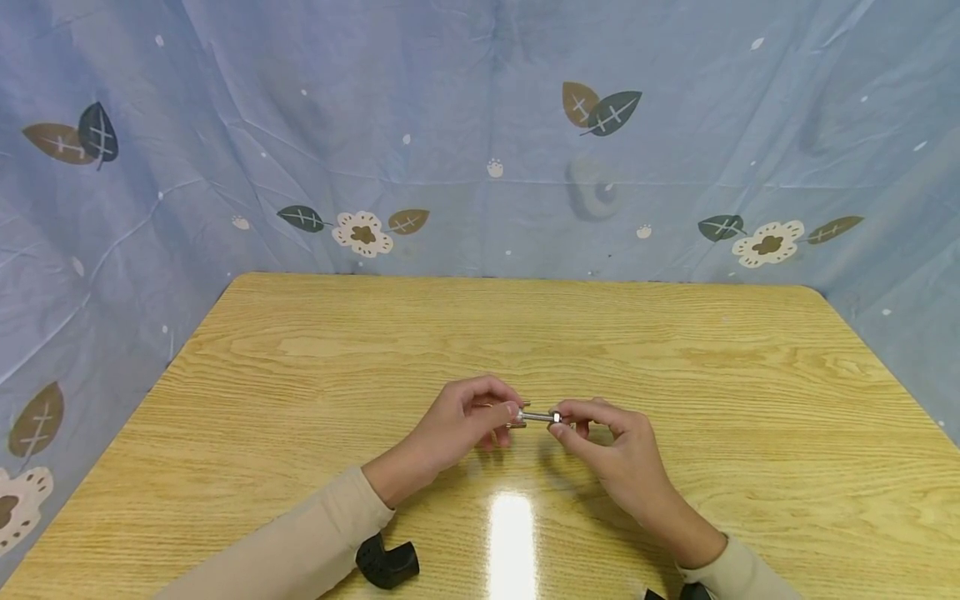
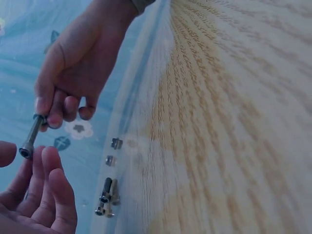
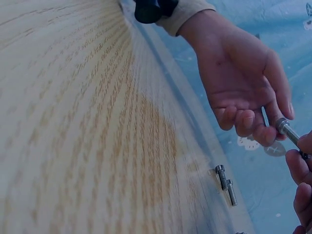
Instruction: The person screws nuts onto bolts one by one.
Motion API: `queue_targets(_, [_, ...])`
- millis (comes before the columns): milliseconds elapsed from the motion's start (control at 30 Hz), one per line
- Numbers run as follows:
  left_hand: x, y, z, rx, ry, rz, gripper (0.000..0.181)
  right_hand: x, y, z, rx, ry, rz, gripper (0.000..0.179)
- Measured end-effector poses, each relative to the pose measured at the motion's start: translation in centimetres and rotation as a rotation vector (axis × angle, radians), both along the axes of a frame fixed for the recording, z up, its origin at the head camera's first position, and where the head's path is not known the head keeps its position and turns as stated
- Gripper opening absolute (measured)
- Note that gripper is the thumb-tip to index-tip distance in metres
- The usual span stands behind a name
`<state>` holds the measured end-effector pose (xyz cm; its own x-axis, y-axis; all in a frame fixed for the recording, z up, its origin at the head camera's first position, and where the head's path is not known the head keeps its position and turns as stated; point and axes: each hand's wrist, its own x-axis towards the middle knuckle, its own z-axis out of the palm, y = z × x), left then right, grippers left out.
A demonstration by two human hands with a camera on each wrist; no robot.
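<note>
Both hands meet over the middle of the table at one metal socket-head bolt, which lies roughly level between them. Thumb and fingers of my left hand pinch its head end; the round head faces the camera in the left wrist view. My right hand pinches a nut at the threaded end. Seen in the right wrist view, the left hand has its other fingers loosely curled, and the right hand shows only partly at the edge.
Several loose bolts lie on the wooden table, mostly hidden behind the left hand in the head view. Two nuts are near them. Black wrist devices show by the sleeves. A blue patterned curtain hangs around the table.
</note>
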<state>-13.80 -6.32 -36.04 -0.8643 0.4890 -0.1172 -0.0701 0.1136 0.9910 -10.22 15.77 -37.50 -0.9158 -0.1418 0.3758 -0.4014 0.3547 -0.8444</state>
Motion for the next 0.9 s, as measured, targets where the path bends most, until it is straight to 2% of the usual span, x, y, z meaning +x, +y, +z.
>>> queue_targets(900, [0.13, -0.16, 0.22, 0.029, 0.052, -0.011, 0.024, -0.02, 0.04, 0.11, -0.006, -0.018, 0.006, 0.014])
